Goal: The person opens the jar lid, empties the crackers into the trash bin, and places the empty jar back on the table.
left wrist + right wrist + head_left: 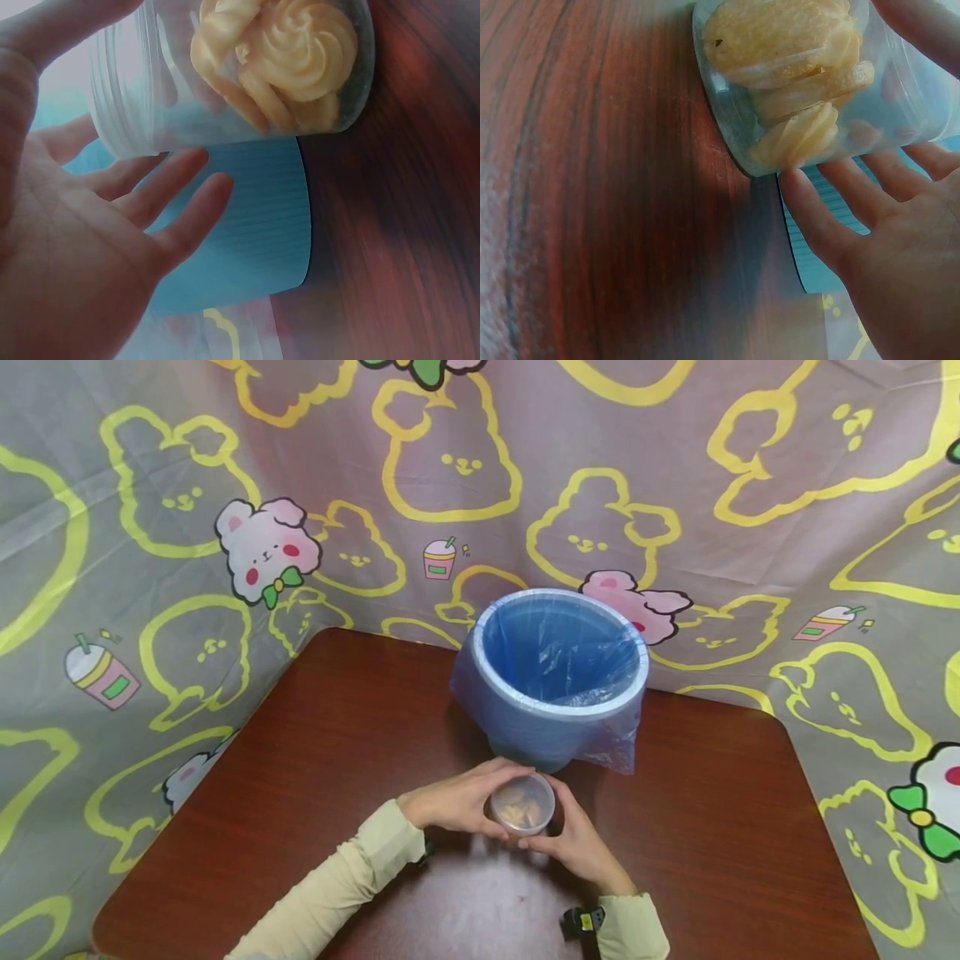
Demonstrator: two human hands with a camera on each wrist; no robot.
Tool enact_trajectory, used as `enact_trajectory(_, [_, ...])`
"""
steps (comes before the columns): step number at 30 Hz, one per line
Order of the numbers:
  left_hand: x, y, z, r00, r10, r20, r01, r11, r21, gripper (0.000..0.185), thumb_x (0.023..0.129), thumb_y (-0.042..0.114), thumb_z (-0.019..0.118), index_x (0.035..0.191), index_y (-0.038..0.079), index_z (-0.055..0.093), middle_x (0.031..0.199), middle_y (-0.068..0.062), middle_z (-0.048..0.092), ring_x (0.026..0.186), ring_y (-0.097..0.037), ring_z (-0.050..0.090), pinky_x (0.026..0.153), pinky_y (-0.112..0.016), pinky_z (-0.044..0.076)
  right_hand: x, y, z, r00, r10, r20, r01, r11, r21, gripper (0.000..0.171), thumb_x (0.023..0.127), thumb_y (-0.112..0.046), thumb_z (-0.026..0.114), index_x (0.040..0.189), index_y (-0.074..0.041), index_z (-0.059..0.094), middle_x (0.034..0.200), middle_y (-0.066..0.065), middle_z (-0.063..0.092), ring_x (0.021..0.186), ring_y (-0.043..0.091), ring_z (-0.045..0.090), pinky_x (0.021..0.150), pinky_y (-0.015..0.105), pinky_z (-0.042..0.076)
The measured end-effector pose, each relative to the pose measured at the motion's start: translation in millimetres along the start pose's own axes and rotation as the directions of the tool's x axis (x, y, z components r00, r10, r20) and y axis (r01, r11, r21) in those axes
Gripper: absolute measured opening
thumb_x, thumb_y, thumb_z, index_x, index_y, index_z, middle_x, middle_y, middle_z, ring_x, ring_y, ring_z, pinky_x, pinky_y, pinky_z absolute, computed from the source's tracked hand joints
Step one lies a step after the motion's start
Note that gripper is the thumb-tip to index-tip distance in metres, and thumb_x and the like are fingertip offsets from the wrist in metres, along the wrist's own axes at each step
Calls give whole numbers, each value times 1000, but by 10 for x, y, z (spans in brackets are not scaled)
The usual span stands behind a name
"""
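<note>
Colours on the table

Clear jar [522,804] with yellow swirl cookies [281,56]; blue bin [557,681] at 12 o'clock; reddish-brown table [315,752]; grey bunny-print cloth [135,527].

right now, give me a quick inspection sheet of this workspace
surface: dark wooden table, bare around the hands
job's things: clear jar of swirl cookies, held just above the table
clutter: blue bin with a plastic liner behind the jar
grippers: left hand and right hand hold the jar from each side, fingers along its wall
cables: nothing seen
surroundings: cartoon-print cloth hung around the table
</note>
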State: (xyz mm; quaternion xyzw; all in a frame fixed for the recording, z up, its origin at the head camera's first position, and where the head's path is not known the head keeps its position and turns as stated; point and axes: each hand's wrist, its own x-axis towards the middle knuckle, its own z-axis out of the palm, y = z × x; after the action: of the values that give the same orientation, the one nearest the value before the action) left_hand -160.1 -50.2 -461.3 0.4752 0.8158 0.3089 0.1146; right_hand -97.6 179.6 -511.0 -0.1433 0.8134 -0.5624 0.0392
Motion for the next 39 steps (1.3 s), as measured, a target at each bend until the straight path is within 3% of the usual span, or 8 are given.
enact_trajectory(39, [-138,-71,-66,996,-70,-47,69,997,-24,75,80,26,79,144,13,43,138,0,52,128,-11,46,108,-32,40,-7,-25,-6,999,33,1,-33,999,-18,94,65,-27,90,142,-22,37,142,1,47,128,20,46,101,23,40])
